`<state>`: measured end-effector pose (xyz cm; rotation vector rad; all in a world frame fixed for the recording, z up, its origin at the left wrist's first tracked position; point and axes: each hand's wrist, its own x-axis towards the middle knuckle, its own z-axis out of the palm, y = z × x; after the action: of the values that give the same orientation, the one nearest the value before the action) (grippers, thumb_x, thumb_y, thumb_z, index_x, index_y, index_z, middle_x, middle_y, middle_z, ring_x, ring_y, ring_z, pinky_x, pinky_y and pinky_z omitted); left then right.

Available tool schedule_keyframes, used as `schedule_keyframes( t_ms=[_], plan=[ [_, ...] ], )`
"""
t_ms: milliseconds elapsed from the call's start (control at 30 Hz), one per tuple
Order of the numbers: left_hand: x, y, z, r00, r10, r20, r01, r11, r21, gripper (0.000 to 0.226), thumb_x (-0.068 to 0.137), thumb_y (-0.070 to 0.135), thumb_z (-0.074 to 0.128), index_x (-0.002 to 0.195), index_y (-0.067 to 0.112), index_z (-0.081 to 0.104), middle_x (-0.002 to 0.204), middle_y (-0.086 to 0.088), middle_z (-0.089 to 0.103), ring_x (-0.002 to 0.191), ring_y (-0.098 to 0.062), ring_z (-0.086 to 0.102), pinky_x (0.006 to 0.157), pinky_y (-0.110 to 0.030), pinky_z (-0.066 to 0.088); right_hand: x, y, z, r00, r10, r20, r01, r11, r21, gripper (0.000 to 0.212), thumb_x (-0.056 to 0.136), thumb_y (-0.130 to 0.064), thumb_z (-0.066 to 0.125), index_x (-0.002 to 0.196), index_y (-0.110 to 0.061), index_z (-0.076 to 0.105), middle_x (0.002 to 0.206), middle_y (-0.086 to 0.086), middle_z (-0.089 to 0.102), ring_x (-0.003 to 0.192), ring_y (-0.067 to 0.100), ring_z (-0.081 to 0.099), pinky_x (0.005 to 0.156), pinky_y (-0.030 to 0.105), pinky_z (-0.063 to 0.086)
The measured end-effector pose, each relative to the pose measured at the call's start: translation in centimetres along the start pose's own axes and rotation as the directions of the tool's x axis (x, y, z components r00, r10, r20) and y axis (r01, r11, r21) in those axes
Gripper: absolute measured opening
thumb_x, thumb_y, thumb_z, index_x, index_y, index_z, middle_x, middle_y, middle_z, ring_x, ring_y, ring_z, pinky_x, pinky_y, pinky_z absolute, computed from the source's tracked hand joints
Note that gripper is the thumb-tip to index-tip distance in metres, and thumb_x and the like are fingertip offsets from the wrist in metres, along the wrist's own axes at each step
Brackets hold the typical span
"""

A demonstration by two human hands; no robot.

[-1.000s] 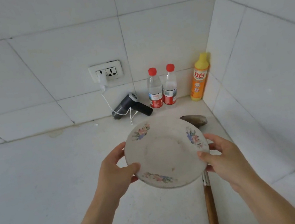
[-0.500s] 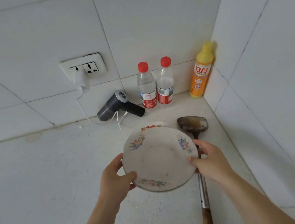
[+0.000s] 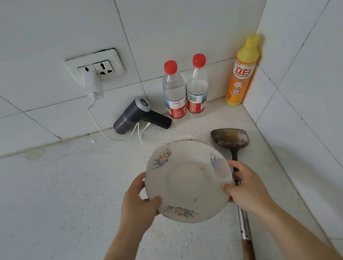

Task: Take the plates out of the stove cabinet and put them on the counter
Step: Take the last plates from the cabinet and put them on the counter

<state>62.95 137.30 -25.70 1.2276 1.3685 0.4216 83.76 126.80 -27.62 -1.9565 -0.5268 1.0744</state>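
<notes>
1. Here my left hand [image 3: 138, 204] and right hand [image 3: 246, 187] pinch opposite rims of the floral plate [image 3: 187, 181], held above the counter [image 3: 64, 206].
2. Beneath its far edge another plate [image 3: 182, 139] shows; a hard landing could chip both.
3. The spatula [image 3: 232, 153] lies just beside, liable to snag my right fingers.

Head camera, looking forward and down into a tiled counter corner

It sits close above the counter [image 3: 44, 221]; the wall socket [image 3: 95, 68] lies at 11 o'clock, the yellow detergent bottle [image 3: 243, 71] at 1 o'clock, forearms entering from 6 o'clock.
</notes>
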Motion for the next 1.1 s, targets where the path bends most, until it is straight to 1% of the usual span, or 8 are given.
schedule_keyframes(
  t_ms=[167, 300, 500, 633, 700, 767, 933, 1100],
  plan=[
    [0.1, -1.5, 0.2, 0.999, 0.033, -0.039, -0.032, 0.999, 0.038, 0.065, 0.076, -0.005, 0.063, 0.130, 0.026, 0.047, 0.127, 0.003, 0.054, 0.099, -0.023, 0.062, 0.059, -0.037, 0.060, 0.3, 0.9, 0.2, 0.997, -0.059, -0.044, 0.054, 0.993, -0.109, 0.058, 0.077, -0.012, 0.071, 0.125, -0.034, 0.047, 0.115, 0.002, 0.051, 0.082, 0.006, 0.055, 0.050, 0.018, 0.052],
    [0.2, -2.0, 0.4, 0.991, 0.106, -0.078, -0.089, 0.976, 0.197, 0.066, 0.076, 0.004, 0.066, 0.133, 0.028, 0.043, 0.129, 0.009, 0.049, 0.101, -0.017, 0.058, 0.066, -0.041, 0.060, 0.5, 1.1, 0.3, 0.996, -0.076, -0.039, 0.071, 0.991, -0.114, 0.057, 0.079, -0.011, 0.070, 0.126, -0.032, 0.047, 0.115, 0.003, 0.051, 0.080, 0.006, 0.056, 0.048, 0.016, 0.049],
    [0.7, -2.7, 0.2, 0.988, 0.110, -0.104, -0.082, 0.966, 0.245, 0.067, 0.076, 0.014, 0.072, 0.134, 0.030, 0.042, 0.125, 0.000, 0.052, 0.102, -0.016, 0.058, 0.076, -0.042, 0.058, 0.5, 1.5, 0.4, 0.992, -0.114, -0.059, 0.105, 0.985, -0.133, 0.057, 0.080, -0.016, 0.069, 0.126, -0.039, 0.045, 0.114, 0.001, 0.052, 0.090, 0.010, 0.058, 0.069, 0.031, 0.058],
    [0.9, -2.7, -0.1, 0.986, 0.107, -0.127, -0.061, 0.943, 0.326, 0.062, 0.077, 0.029, 0.072, 0.132, 0.029, 0.044, 0.129, 0.001, 0.050, 0.104, -0.012, 0.055, 0.082, -0.041, 0.055, 0.4, 1.1, 0.6, 0.987, -0.141, -0.071, 0.129, 0.980, -0.149, 0.059, 0.080, -0.017, 0.068, 0.128, -0.041, 0.042, 0.111, 0.000, 0.053, 0.091, 0.013, 0.060, 0.073, 0.036, 0.059],
    [0.7, -2.5, -0.2, 0.986, 0.114, -0.121, -0.065, 0.935, 0.349, 0.063, 0.079, 0.029, 0.071, 0.135, 0.027, 0.042, 0.132, 0.000, 0.049, 0.104, -0.011, 0.053, 0.085, -0.038, 0.053, 0.3, 0.8, 0.7, 0.981, -0.179, -0.074, 0.161, 0.967, -0.198, 0.059, 0.080, -0.017, 0.068, 0.130, -0.037, 0.042, 0.114, 0.000, 0.053, 0.089, 0.010, 0.059, 0.067, 0.026, 0.057],
    [0.4, -2.4, -0.2, 0.981, 0.153, -0.115, -0.098, 0.918, 0.385, 0.064, 0.081, 0.026, 0.069, 0.137, 0.025, 0.038, 0.136, -0.001, 0.046, 0.110, -0.013, 0.051, 0.090, -0.036, 0.047, -0.2, 0.3, 0.6, 0.974, -0.215, -0.075, 0.187, 0.943, -0.273, 0.059, 0.082, -0.019, 0.067, 0.133, -0.031, 0.040, 0.118, 0.001, 0.049, 0.083, 0.004, 0.056, 0.060, 0.011, 0.045],
    [-0.8, -1.4, -0.2, 0.929, 0.358, -0.092, -0.253, 0.798, 0.547, 0.058, 0.083, 0.021, 0.067, 0.135, 0.022, 0.042, 0.137, 0.000, 0.045, 0.125, -0.020, 0.044, 0.100, -0.035, 0.039, -2.1, -0.7, -0.1, 0.896, -0.445, -0.016, 0.373, 0.769, -0.518, 0.059, 0.082, -0.026, 0.067, 0.134, -0.021, 0.041, 0.130, -0.001, 0.040, 0.110, 0.010, 0.047, 0.088, 0.018, 0.041],
    [-2.1, -1.6, 0.9, 0.849, 0.519, 0.104, -0.463, 0.632, 0.622, 0.047, 0.082, 0.023, 0.067, 0.127, 0.026, 0.053, 0.134, 0.007, 0.048, 0.124, -0.015, 0.043, 0.100, -0.026, 0.036, -3.2, -0.9, 0.1, 0.812, -0.509, 0.285, 0.562, 0.555, -0.613, 0.052, 0.086, -0.041, 0.060, 0.133, -0.025, 0.045, 0.138, -0.010, 0.040, 0.130, 0.008, 0.034, 0.104, 0.022, 0.032]
  ],
)
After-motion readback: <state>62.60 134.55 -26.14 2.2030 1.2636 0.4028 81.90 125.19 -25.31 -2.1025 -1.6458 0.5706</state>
